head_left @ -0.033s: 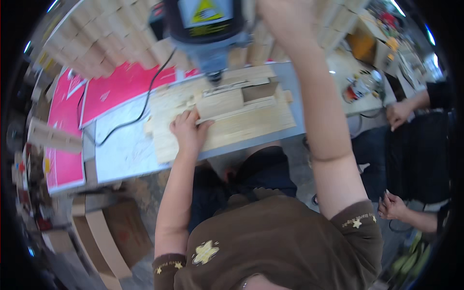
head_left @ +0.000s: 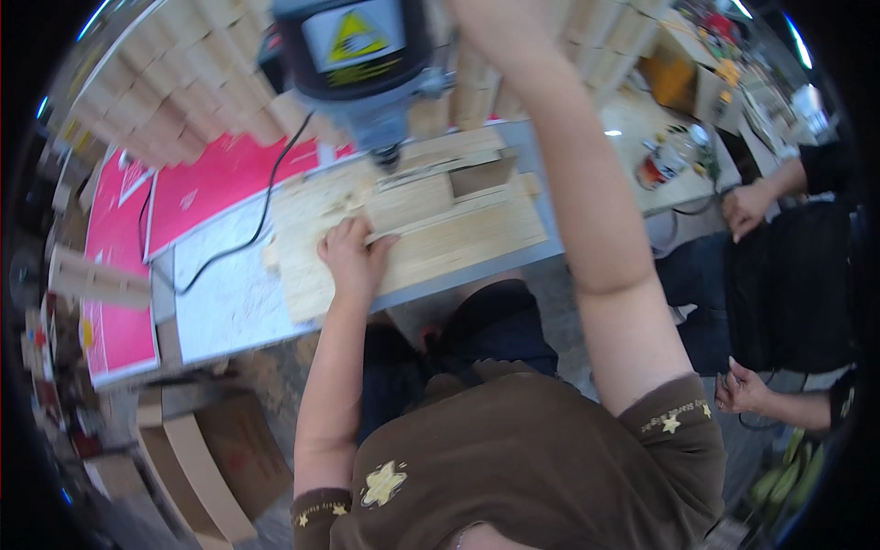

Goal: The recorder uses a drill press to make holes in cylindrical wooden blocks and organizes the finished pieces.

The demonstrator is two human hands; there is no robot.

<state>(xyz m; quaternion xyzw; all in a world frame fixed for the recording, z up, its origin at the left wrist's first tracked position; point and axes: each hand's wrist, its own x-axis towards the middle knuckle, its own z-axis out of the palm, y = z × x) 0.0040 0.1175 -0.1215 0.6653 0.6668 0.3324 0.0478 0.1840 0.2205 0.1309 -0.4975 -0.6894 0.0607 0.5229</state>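
Observation:
My left hand (head_left: 353,257) is closed on the left end of a pale wooden piece (head_left: 414,205), thumb on the near side and fingers bent at its end. The piece lies in a slot between wooden strips on a flat plywood jig (head_left: 486,234). Above it stands a drill press (head_left: 380,119) with a dark motor housing and a yellow warning triangle. Its chuck (head_left: 387,158) points down close to the piece's far edge; whether the bit touches the wood cannot be made out. My right forearm reaches up beside the machine, and its hand lies beyond the upper edge.
Stacked wooden pieces (head_left: 174,92) line the back. A black cable (head_left: 261,229) crosses pink and white sheets on the left. A slotted wooden piece (head_left: 99,275) stands at far left, above an open cardboard box (head_left: 234,449). Another person's hands (head_left: 750,209) are at right.
The whole view has shifted a little, so the drill press and jig appear further left. My left hand keeps its hold on the wooden piece. My right hand has slipped out of the upper edge.

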